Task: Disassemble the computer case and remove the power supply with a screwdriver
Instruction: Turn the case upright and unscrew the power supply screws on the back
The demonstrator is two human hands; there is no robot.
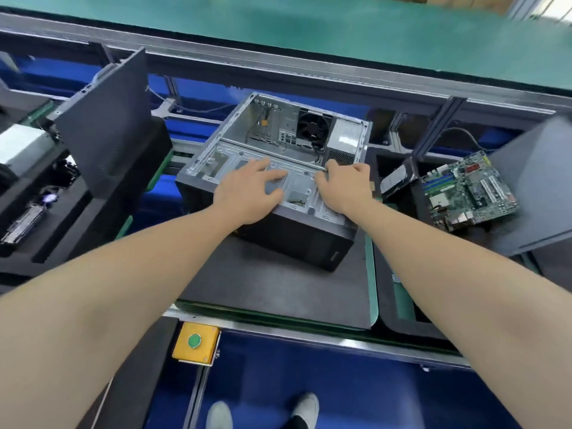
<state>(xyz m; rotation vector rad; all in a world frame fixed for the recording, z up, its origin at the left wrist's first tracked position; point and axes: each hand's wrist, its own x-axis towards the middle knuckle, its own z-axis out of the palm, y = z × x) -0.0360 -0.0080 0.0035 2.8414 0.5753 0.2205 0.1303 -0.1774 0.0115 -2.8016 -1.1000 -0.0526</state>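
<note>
On computer case (303, 239): left hand (247, 193) flat; right hand (343, 187), grip round crossbar (278, 156).

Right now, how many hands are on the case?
2. The left hand lies open on the case frame, near the middle; the right hand beside it curls over the bar, close to the power supply.

bench top green (309, 35) | floor blue (340, 388) | frame rail grey (278, 63) | button box yellow (195, 343)
</note>
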